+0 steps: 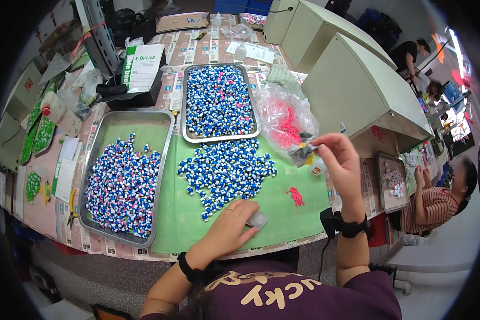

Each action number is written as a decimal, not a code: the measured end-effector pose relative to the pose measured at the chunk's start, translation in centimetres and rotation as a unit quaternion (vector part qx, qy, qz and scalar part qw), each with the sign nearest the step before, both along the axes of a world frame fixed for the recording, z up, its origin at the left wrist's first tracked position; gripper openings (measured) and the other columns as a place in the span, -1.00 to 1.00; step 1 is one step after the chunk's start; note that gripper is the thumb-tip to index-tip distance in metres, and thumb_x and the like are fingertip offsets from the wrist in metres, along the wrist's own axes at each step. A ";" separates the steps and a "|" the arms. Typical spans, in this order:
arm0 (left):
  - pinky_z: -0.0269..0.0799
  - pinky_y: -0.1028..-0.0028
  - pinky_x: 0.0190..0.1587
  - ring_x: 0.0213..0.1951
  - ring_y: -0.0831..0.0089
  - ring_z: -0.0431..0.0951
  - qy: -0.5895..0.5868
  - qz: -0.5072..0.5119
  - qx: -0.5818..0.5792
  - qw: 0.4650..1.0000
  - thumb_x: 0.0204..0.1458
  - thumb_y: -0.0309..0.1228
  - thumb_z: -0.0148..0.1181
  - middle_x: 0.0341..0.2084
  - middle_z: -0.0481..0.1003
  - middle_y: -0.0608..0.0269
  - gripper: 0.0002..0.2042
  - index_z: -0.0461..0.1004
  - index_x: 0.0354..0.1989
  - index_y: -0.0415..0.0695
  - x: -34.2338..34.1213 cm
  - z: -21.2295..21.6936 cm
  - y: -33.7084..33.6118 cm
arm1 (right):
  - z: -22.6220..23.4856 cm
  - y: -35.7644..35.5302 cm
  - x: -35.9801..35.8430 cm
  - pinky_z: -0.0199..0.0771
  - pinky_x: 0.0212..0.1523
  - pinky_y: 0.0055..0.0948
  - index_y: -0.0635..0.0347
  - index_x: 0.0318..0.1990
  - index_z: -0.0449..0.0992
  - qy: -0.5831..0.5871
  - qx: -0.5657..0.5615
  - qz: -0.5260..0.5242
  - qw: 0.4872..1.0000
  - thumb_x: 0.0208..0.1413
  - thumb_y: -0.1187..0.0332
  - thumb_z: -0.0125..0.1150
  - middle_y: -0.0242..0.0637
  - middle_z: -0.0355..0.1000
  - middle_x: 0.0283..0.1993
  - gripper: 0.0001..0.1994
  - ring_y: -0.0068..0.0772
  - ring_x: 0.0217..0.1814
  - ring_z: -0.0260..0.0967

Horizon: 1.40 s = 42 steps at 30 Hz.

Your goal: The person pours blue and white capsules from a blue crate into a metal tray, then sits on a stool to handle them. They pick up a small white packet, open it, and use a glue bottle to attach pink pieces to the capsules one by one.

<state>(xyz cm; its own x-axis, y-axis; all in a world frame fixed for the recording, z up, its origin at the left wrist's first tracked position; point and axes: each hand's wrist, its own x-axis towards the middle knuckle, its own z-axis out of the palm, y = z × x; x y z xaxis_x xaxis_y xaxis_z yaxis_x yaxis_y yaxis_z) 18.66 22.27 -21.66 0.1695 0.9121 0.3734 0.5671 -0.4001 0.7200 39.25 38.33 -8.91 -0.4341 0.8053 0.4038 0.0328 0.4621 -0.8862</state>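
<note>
On the green mat [197,234], my left hand [226,226] rests with its thumb and fingers around a small whitish translucent block [258,219]. Just beyond its fingertips spreads a loose pile of small blue-and-white pieces [226,170]. Raised at the right, my right hand [340,157] pinches a grey crumpled thing with a yellow part [303,152]; its kind is unclear. A white round container [317,166] shows below that hand. Behind it lies a clear plastic bag of pink pieces [285,125]. A small heap of pink pieces [295,197] sits on the mat between my hands.
Two metal trays, one left [164,160] and one behind the pile [253,114], hold blue-and-white pieces. A black box with a notebook [144,69] stands back left; yellow-handled pliers [72,205] lie far left. Beige hoods [357,90] flank the right; a co-worker in stripes [437,208] sits beyond.
</note>
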 end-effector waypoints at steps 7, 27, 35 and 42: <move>0.22 0.20 0.22 0.17 0.01 0.29 0.028 0.025 -0.007 0.999 -0.08 -0.40 0.35 0.12 0.34 -0.05 -0.40 0.25 0.16 -0.25 -0.5 -0.4 -0.5 | -6.8 1.6 1.2 0.42 -0.25 -0.56 0.29 -0.21 0.46 -0.195 -0.025 -0.112 0.974 0.17 0.45 0.16 -0.40 0.49 -0.30 -0.89 -0.64 -0.29 0.40; 0.20 0.22 0.23 0.17 0.03 0.31 -0.001 0.009 -0.049 0.999 0.00 -0.39 0.29 0.10 0.34 -0.05 -0.44 0.23 0.18 -0.25 -1.3 1.6 -0.8 | -10.0 2.3 -1.7 0.44 -0.14 -0.21 0.21 -0.23 0.48 -0.334 0.280 -0.120 0.892 -0.02 0.48 0.23 -0.24 0.38 -0.16 -0.83 -0.11 -0.08 0.39; 0.21 0.25 0.23 0.17 0.06 0.34 -0.025 0.026 -0.047 0.998 -0.01 -0.46 0.29 0.12 0.36 -0.02 -0.51 0.32 0.13 -0.22 -1.6 1.5 -1.2 | -10.6 3.6 -0.4 0.44 -0.13 -0.20 0.22 -0.27 0.49 -0.358 0.279 -0.138 0.881 -0.03 0.55 0.19 -0.25 0.35 -0.13 -0.86 -0.10 -0.05 0.38; 0.42 0.41 -0.25 -0.29 0.32 0.46 -0.038 0.202 -0.096 0.974 -0.05 -0.54 0.29 -0.22 0.40 0.11 -0.62 0.41 -0.02 -0.17 -3.6 3.3 -4.1 | -8.4 1.3 1.4 0.45 -0.13 -0.27 0.24 -0.24 0.50 -0.263 0.342 -0.143 0.891 -0.03 0.56 0.20 -0.23 0.40 -0.09 -0.84 -0.15 -0.06 0.38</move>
